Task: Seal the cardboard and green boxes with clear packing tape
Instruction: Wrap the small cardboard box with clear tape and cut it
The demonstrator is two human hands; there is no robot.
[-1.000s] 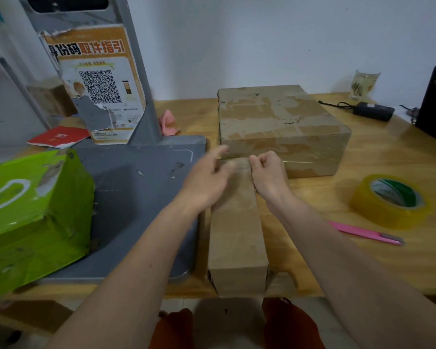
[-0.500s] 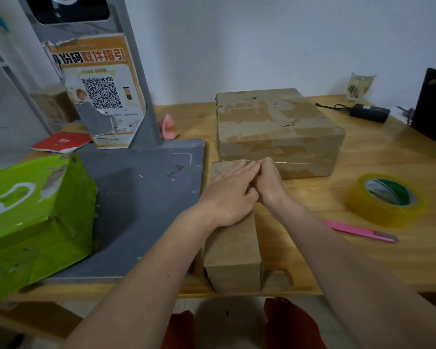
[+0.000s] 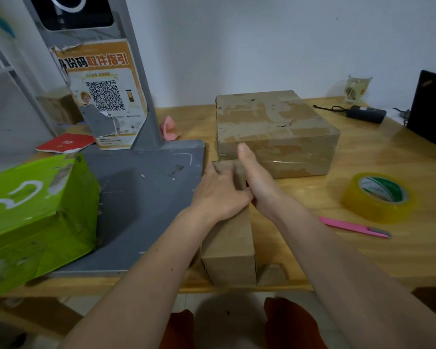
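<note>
Our left hand (image 3: 219, 195) has slid back to press flat on the narrow cardboard box (image 3: 228, 238) while our right hand (image 3: 257, 180) now grips its far right edge, thumb raised, smoothing tape we judge

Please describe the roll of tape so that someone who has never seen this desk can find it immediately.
Start from the big cardboard box at the back of the wooden table. Look to its right and nearer the table's front edge: the tape roll lies flat there, just beyond a pink cutter. It is the only ring-shaped thing, yellowish and see-through with a green and white core.
</note>
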